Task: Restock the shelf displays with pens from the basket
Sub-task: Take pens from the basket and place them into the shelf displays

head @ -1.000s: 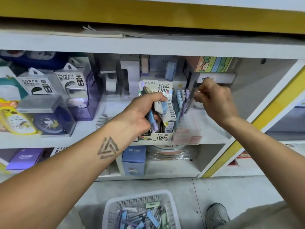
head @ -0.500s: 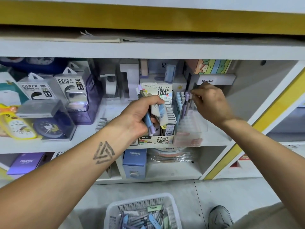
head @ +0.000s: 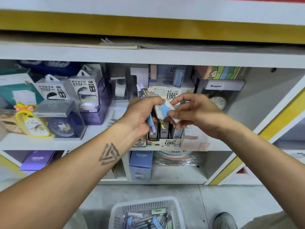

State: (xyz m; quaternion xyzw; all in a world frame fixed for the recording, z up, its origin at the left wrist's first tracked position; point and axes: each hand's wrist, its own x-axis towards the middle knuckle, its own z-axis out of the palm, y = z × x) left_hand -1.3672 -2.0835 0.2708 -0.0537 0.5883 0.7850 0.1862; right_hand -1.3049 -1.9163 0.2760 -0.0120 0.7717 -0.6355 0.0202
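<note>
1. White shelves [head: 148, 55] with yellow trim fill the view, stocked with power bank boxes [head: 49, 90], small clocks [head: 61, 128] and a cardboard display box [head: 170, 141] at the middle shelf's front edge.
2. Your left hand [head: 142, 113] grips a bunch of pens [head: 152, 124], fingers curled round them; purple and white tips stick up above your fist, just in front of the display box.
3. Your right hand [head: 196, 111] pinches a small white-and-blue packet [head: 166, 109] out of that bunch, thumb above and fingers below, so both hands touch the same bundle.
4. On the floor below you, the white basket [head: 175, 207] holds a heap of pens and packets, so most of the stock seems to be waiting.
5. By my reckoning you are in the early or middle part of the job: the display box already shows rows of packets, though I cannot tell how full it is behind your hands.
6. What is left, as I judge it, is to place this packet, empty your left hand, then go back to the basket.
</note>
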